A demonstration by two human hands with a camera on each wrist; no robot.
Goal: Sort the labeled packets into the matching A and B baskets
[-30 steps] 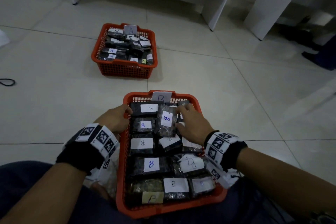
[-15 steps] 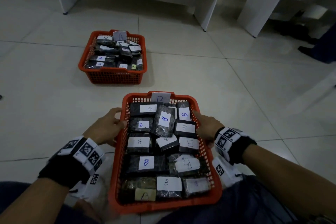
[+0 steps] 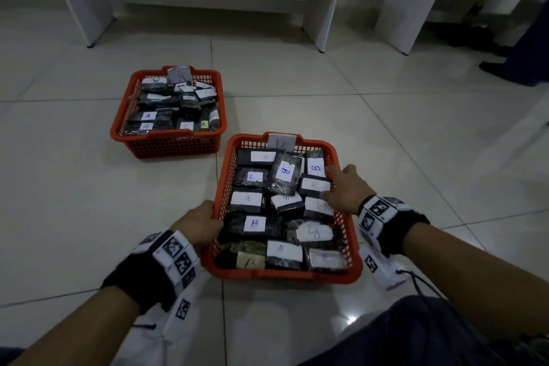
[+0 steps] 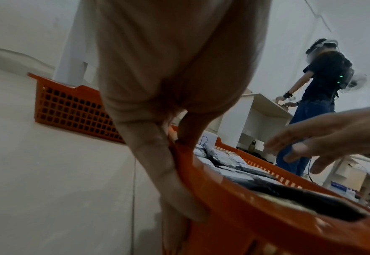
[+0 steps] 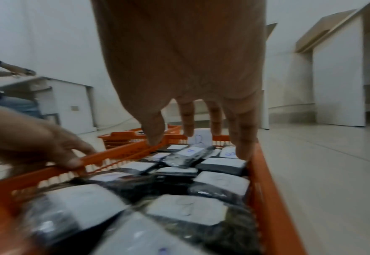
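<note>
b basket (image 3: 223, 187) brims with dark white-labeled packets (image 3: 255, 223); left grip (image 3: 198, 224) clamps its rim, right grip (image 3: 346, 190) splayed.

Two baskets stand on the floor (image 3: 386, 157): the B basket (image 3: 350, 235) nearer the person, the A basket (image 3: 175, 144) farther off and to its left, the two apart. Packets (image 3: 254, 224) fill both, lying in rows and overlapping, and a card (image 3: 281, 141) stands at the far wall of the B basket. The left hand (image 3: 199, 224) sits at the B basket's left rim, the right hand (image 3: 347, 190) over its right rim, and table legs (image 3: 322, 15) rise behind the baskets.
</note>
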